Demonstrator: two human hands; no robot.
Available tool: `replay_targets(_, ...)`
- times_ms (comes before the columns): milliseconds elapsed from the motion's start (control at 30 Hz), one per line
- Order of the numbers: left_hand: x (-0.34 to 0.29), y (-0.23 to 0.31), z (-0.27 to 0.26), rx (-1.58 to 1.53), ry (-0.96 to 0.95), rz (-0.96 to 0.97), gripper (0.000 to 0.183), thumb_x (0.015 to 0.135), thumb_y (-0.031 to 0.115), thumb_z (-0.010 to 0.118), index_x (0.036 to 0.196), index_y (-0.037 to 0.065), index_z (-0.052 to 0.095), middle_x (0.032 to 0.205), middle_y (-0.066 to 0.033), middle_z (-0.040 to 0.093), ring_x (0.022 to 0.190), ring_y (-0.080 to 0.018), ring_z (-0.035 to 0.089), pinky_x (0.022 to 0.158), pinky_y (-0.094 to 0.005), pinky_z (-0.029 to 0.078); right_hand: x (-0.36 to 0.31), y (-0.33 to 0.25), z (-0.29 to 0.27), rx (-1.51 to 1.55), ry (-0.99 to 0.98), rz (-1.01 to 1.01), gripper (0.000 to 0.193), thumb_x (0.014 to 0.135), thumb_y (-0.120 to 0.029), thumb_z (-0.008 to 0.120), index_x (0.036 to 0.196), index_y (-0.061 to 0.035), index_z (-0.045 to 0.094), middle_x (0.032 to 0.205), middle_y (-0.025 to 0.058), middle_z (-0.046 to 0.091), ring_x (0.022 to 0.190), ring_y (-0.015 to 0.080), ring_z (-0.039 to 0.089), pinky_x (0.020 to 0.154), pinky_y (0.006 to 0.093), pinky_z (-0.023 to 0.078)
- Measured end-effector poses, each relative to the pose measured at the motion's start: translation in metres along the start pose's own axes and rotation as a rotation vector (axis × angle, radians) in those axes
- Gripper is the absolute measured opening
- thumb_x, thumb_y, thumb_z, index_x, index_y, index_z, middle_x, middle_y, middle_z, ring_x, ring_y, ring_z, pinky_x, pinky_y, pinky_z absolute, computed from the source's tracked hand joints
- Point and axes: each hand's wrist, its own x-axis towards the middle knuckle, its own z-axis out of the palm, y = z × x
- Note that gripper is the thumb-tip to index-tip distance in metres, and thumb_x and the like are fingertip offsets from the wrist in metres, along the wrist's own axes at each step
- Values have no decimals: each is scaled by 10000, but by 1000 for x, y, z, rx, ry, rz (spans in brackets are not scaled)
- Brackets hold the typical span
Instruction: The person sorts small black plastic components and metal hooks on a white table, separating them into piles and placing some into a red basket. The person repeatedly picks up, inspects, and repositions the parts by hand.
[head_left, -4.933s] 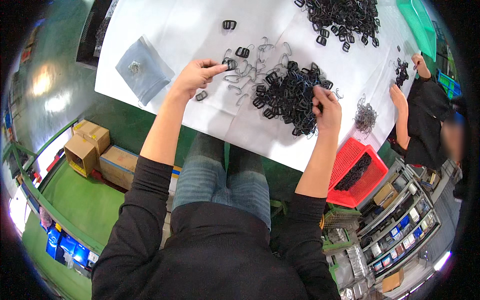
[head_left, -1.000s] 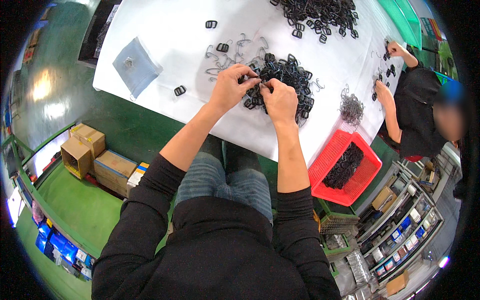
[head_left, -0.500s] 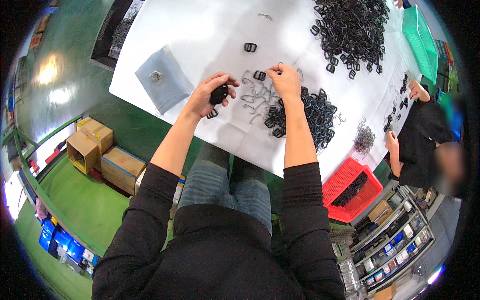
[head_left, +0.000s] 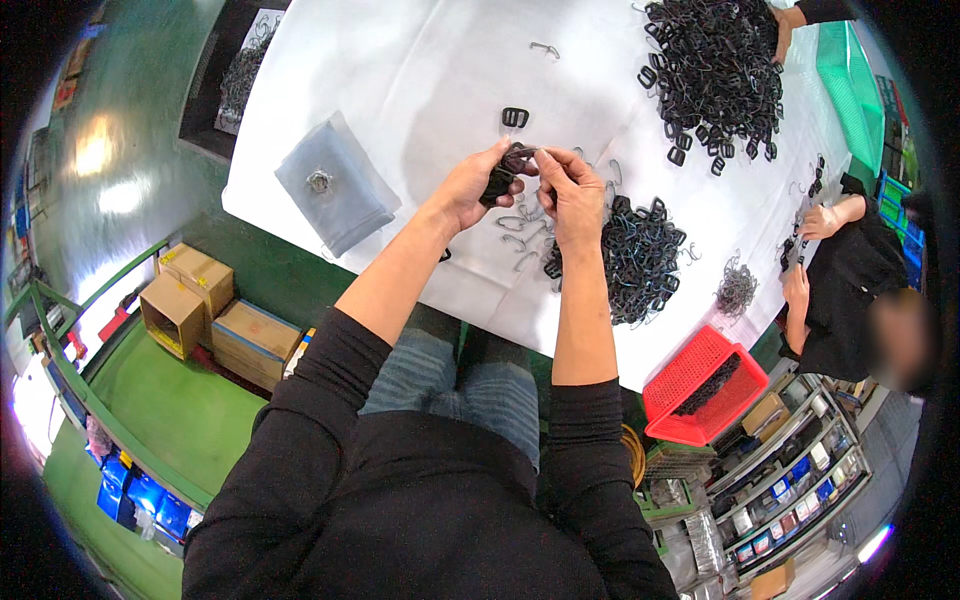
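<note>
My left hand (head_left: 466, 192) is closed around a cluster of black plastic strap buckles (head_left: 495, 188). Against it, my right hand (head_left: 575, 205) pinches at the edge of a black buckle between the two hands; its fingertips partly hide the piece. Just beyond them a single black buckle (head_left: 515, 117) lies on the white table. Bent metal wire hooks (head_left: 512, 241) are scattered below the hands. Beside my right wrist is a pile of black buckles with hooks (head_left: 645, 262).
A larger buckle pile (head_left: 712, 75) sits at the far right, a person's hand (head_left: 788, 28) at its edge. A grey plastic bag (head_left: 340, 190) lies left. A red basket (head_left: 705, 385) and green basket (head_left: 848, 95) are at right, where another person's hands (head_left: 822, 222) work.
My left hand has moved right and up to meet my right hand. The buckle by my right fingertips has left the table. Another hand has come to the far pile.
</note>
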Motion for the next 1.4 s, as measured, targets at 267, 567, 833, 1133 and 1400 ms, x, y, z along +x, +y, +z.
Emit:
replay_targets(267,-7,11,-9,-121,123,58,384,927,419,497,1048,65,582,941,-58,589,699,-102,534,489,-189,400,9,8,6,107,-3,136,204,839,-168,676,990,-40,625,587,-16,494,427,52,414,358,177,228)
replay_targets(567,-78,-18,-47,279,225,-14,315,877,316,615,972,16,614,749,-20,570,574,-70,469,443,-194,339,63,1,25,-1256,76,-476,326,769,-259,688,1062,-138,612,723,109,649,672,291,622,638,394,464)
replay_targets(833,-129,-74,-67,1111,557,283,445,797,225,678,1192,108,511,672,-83,607,568,-184,563,548,-325,427,39,12,-10,-1264,-72,-376,243,740,-296,701,881,-100,678,745,141,653,700,302,629,643,400,477)
replay_targets(1133,-110,-128,-30,1348,578,278,194,782,183,662,899,44,593,760,-146,658,696,-276,644,646,-367,485,-128,-5,-191,-355,171,93,261,802,-197,703,928,19,631,566,-7,517,436,52,458,389,202,295)
replay_targets(1400,-40,-298,233,1118,-294,111,282,825,242,660,1011,39,598,812,-82,666,681,-146,623,613,-292,490,-282,-12,-386,-166,721,-29,253,825,-214,682,1005,-40,639,654,-31,553,512,53,498,400,185,329)
